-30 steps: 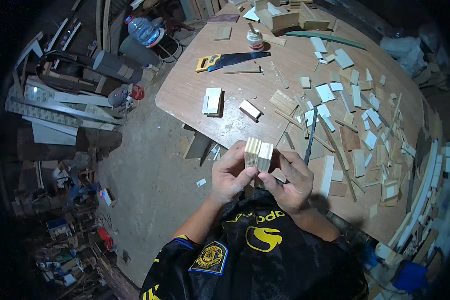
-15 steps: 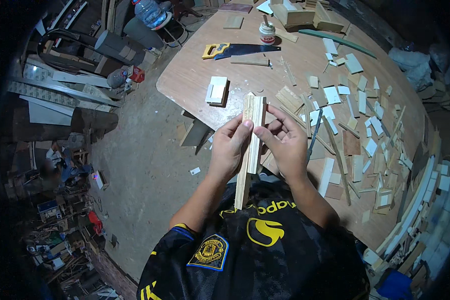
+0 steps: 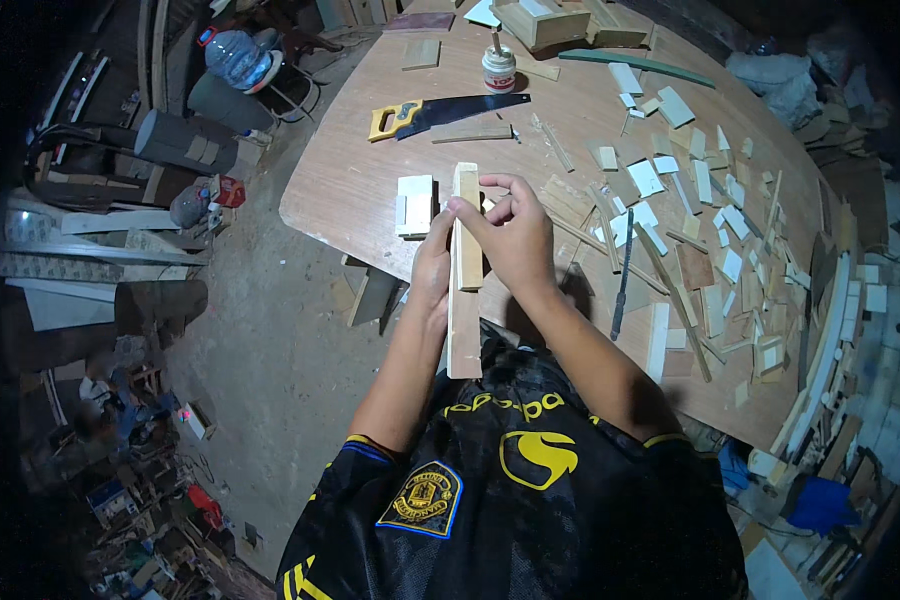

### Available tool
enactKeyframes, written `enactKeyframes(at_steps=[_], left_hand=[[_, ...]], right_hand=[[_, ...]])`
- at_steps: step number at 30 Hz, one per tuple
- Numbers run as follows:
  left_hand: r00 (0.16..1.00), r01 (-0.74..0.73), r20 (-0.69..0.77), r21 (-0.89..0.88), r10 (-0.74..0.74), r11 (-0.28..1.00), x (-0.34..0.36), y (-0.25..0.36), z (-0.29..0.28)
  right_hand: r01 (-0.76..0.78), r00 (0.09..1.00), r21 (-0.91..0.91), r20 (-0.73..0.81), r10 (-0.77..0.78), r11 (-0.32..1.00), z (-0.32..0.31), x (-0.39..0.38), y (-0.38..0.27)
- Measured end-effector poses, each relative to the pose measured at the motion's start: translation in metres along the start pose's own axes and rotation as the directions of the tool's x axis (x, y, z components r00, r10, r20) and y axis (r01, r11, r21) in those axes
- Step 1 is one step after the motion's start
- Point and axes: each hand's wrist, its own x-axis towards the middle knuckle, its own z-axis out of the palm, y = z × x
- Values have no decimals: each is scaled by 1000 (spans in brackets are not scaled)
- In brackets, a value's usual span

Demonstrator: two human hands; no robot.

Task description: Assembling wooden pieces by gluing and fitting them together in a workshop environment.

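Note:
Two narrow wooden strips [image 3: 465,330], a shorter one lying along a longer one, are held lengthwise over the table's near edge. My left hand [image 3: 434,260] grips them from the left side, its thumb near their upper part. My right hand [image 3: 518,240] grips them from the right, thumb across the shorter strip and fingers curled at its far end. Just beyond my left hand lies a small white-and-wood block piece [image 3: 415,205] on the tabletop [image 3: 330,180]. A yellow-handled handsaw [image 3: 440,112] and a jar [image 3: 498,72] with a stick in it lie and stand farther back.
Scattered wood offcuts [image 3: 645,178], a dark narrow bar [image 3: 622,280] and a green strip [image 3: 635,62] cover the right part of the table. A wooden box [image 3: 530,22] is at the back. Stool with water jug [image 3: 238,58], boards [image 3: 100,290] and clutter stand to the left.
The strips turned from end-on to lengthwise, then flipped to another face. Both hands moved farther out over the table, the right thumb now lying across the shorter strip.

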Motion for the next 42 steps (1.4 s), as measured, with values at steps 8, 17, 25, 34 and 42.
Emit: enactKeyframes(at_steps=[8, 17, 25, 34, 42], left_hand=[[985, 63, 168, -162, -35, 985, 26, 45, -19], [959, 155, 261, -147, -113, 977, 47, 78, -30], [947, 96, 315, -87, -64, 992, 53, 84, -32], [863, -72, 503, 209, -44, 975, 32, 102, -19], [858, -134, 512, 315, -50, 940, 43, 104, -17]], right_hand=[[61, 982, -45, -175, -68, 997, 69, 19, -8], [179, 941, -83, -276, -195, 980, 95, 31, -21], [244, 923, -55, -294, -249, 968, 96, 36, -24], [308, 885, -26, -359, -296, 951, 78, 4, -27], [168, 938, 114, -323, -123, 979, 70, 5, -19]])
